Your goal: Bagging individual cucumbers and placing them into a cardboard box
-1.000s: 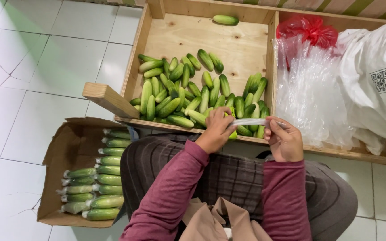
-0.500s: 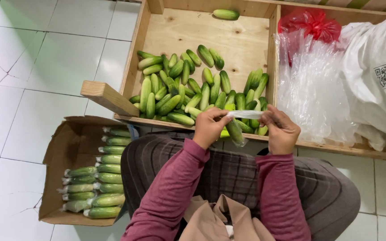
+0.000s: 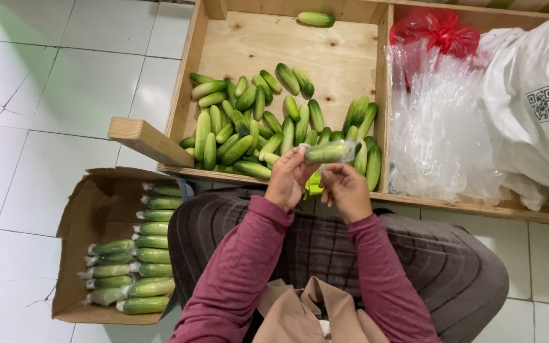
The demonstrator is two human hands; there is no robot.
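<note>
From the head camera, both hands meet above the lap at the near edge of the wooden crate [image 3: 351,60]. The left hand [image 3: 289,178] is closed round one end of a wrapped cucumber [image 3: 328,152], held level; the right hand [image 3: 345,190] sits just below, fingers curled against it. Loose cucumbers [image 3: 249,127] fill the crate; a cardboard box [image 3: 90,209] of wrapped ones lies on the floor, left.

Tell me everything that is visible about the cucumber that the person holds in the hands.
The cucumber is short, green and smooth, lighter toward one end. It lies almost level, tilted slightly up to the right, above the near edge of the wooden crate. A thin clear plastic sleeve appears to cover it, with loose film at both ends. The left hand grips its left end; the fingers of the right hand reach it from below.
</note>
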